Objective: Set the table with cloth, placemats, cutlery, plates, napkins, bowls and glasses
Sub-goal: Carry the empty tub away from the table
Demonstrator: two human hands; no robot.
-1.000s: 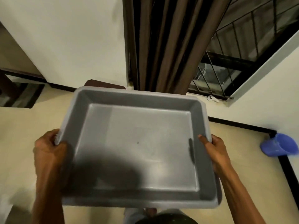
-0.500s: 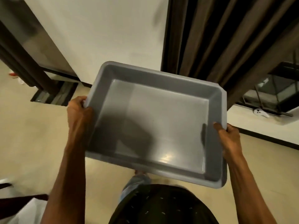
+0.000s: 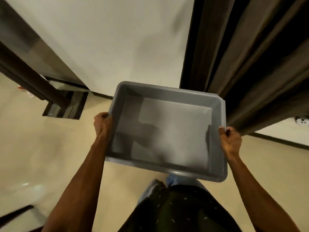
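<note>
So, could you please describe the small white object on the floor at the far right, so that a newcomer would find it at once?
Start at the dark brown curtain on the right. Where its hem meets the pale floor, just past the grey tub, lies the small white object. It is the only white, rounded thing there, marked with dark dots.

Place: we see a room in a home
Floor: cream tiled floor point(image 3: 33, 148) with a dark skirting line point(image 3: 280, 141)
Wall: plain white wall point(image 3: 108, 44)
Window side: long brown curtains point(image 3: 242, 56) that hang to the floor
Left side: dark wooden door frame point(image 3: 28, 76)
</note>
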